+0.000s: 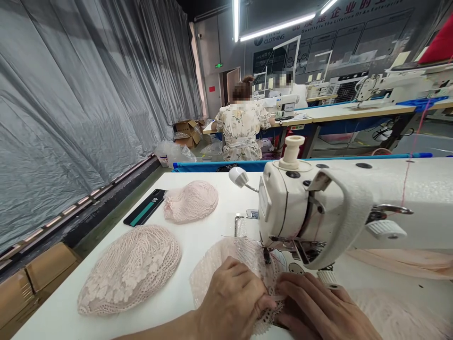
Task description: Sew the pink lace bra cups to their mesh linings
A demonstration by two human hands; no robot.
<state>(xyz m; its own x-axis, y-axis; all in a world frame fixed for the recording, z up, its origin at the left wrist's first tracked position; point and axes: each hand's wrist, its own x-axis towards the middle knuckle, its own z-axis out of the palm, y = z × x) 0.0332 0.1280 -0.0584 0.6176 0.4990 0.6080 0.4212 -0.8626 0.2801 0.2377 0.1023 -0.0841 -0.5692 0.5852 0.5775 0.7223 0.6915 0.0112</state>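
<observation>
A pale pink lace bra cup point(226, 250) lies under the presser foot point(267, 256) of a white sewing machine point(283, 203). My left hand point(233, 297) is closed on the near part of this cup, thumb and fingers pinching its scalloped lace edge. From the other side my right hand point(314, 302) grips the same edge, its fingers bent close to the left thumb. Part of the lace is hidden under both hands. To the left rest a large lace cup point(130, 269) and a smaller lace cup point(193, 200), apart from my hands.
A dark phone point(145, 208) lies near the table's left edge. Pink fabric point(406, 262) spreads beneath the machine arm at right. Ahead, a person point(242, 123) sits at another sewing table point(339, 112). Cardboard boxes point(187, 133) stand by the grey curtain point(92, 94).
</observation>
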